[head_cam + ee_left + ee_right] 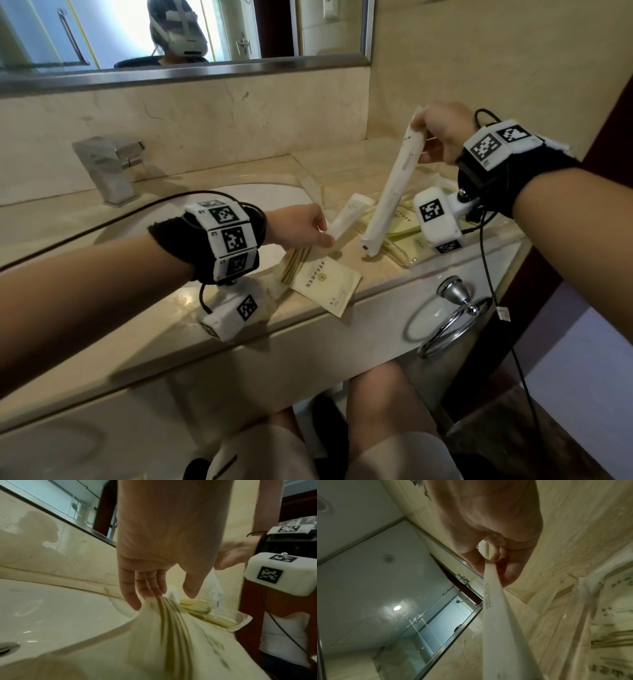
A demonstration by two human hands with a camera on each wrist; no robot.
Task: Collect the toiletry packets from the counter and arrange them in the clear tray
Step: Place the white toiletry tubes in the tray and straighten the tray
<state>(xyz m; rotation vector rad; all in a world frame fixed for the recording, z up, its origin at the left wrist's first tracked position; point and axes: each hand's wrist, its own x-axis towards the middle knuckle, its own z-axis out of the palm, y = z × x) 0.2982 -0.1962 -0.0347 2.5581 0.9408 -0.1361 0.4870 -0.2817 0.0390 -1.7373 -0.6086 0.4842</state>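
My right hand (419, 123) (489, 562) pinches the top end of a long white packet (390, 192) (501, 628). The packet hangs steeply, its lower end just above the near left edge of the clear tray (306, 180) (243, 619). Several yellow packets (406, 222) (205, 605) lie in the tray. My left hand (323, 233) (163, 595) is low over the counter, left of the tray. Its straight fingertips touch the striped top edge of a cream packet (325, 281) (171, 642), and the thumb stands apart. A short white packet (347, 217) lies just beyond those fingers.
The white sink basin (267, 202) (51, 608) is under my left wrist, with a chrome faucet (109, 168) behind it. A chrome towel ring (452, 315) hangs from the counter front. The tiled side wall rises right behind the tray.
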